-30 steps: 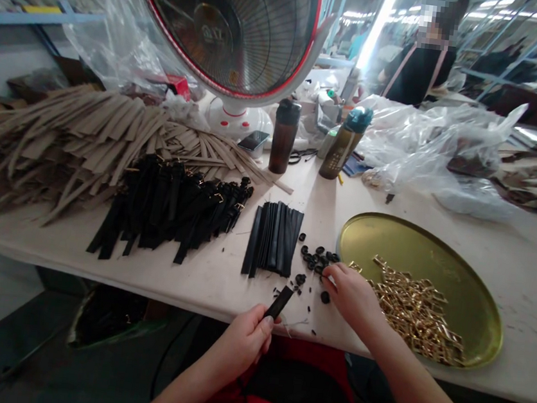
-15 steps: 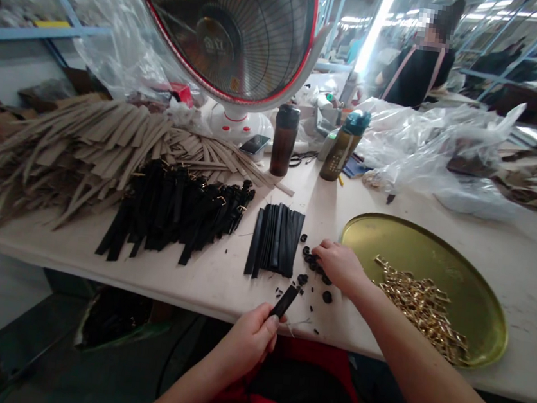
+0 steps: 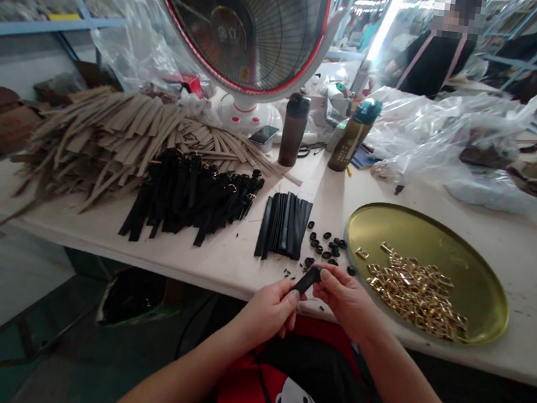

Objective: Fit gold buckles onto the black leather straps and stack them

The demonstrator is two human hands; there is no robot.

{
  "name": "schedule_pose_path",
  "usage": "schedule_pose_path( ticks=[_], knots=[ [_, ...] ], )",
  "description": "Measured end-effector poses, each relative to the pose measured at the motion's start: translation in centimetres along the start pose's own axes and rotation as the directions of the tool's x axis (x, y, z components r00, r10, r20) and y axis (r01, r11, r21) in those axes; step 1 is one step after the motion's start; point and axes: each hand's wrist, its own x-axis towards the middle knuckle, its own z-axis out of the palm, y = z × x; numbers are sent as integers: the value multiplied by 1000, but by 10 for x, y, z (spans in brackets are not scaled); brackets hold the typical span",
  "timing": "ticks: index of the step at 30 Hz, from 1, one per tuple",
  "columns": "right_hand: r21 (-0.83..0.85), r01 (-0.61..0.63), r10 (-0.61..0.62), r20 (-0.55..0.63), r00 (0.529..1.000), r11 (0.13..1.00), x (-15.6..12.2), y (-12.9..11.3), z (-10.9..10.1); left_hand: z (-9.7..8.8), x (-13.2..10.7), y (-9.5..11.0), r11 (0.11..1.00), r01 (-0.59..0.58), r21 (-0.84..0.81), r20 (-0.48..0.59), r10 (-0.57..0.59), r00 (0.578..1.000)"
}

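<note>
My left hand (image 3: 281, 303) is closed around the lower part of a short black strap (image 3: 306, 281), which slants up and to the right. At its upper end the fingers of my right hand (image 3: 341, 297) pinch together on the strap; whether a small ring is also between them is hidden. Just beyond my hands lie several small black loops (image 3: 327, 255), scattered on the table. Left of these loops, a row of flat black strips (image 3: 285, 226) lies side by side. Gold buckles (image 3: 420, 296) are heaped in an oval gold tray (image 3: 479, 267) to the right.
Black straps with buckles (image 3: 191, 196) form a pile on the table (image 3: 221, 274), beside a large heap of beige strips (image 3: 106, 138). A fan heater (image 3: 244, 30), a dark bottle (image 3: 294, 133) and a green bottle (image 3: 353, 137) stand behind. Plastic sheeting (image 3: 463, 146) covers the back right; a person (image 3: 435, 59) stands beyond.
My right hand has come back from the small black loops to the strap's end. My left hand and the strap have moved slightly right and up in view, and the view has shifted.
</note>
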Motion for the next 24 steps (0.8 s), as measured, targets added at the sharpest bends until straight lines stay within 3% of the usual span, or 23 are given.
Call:
schedule_pose_path(
  ticks=[4, 8, 11, 15, 18, 19, 21, 22, 24],
  knots=[
    [-11, -14, 13, -46, 999, 1000, -9, 14, -3, -4, -9, 3, 971, 27, 236, 48, -39, 998],
    [-97, -54, 57, 25, 998, 994, -18, 22, -5, -6, -12, 11, 906, -70, 417, 84, 39, 996],
    [-65, -54, 56, 30, 998, 996, -26, 27, -4, -1, -12, 15, 903, -104, 417, 59, 87, 994],
    [33, -27, 28, -27, 999, 999, -32, 35, 0, 7, -10, 16, 957, -65, 283, 56, 51, 997],
    [-146, 35, -31, 31, 999, 989, -30, 40, 1, 10, -2, 14, 966, -85, 244, 48, 75, 996],
    [-284, 98, -92, 34, 995, 954, -28, 40, -2, 10, 2, 14, 966, -96, 240, 44, 88, 995],
    [-555, 216, -248, 17, 969, 803, -21, 32, -18, 8, 11, 12, 973, -90, 213, 36, 84, 996],
    [-657, 244, -326, -2, 946, 713, -16, 25, -32, 7, 15, 10, 981, -67, 182, 33, 62, 998],
    [-752, 234, -421, -63, 905, 616, -4, 4, -68, 4, 22, 7, 995, 5, 104, 24, -7, 1000]
  ],
)
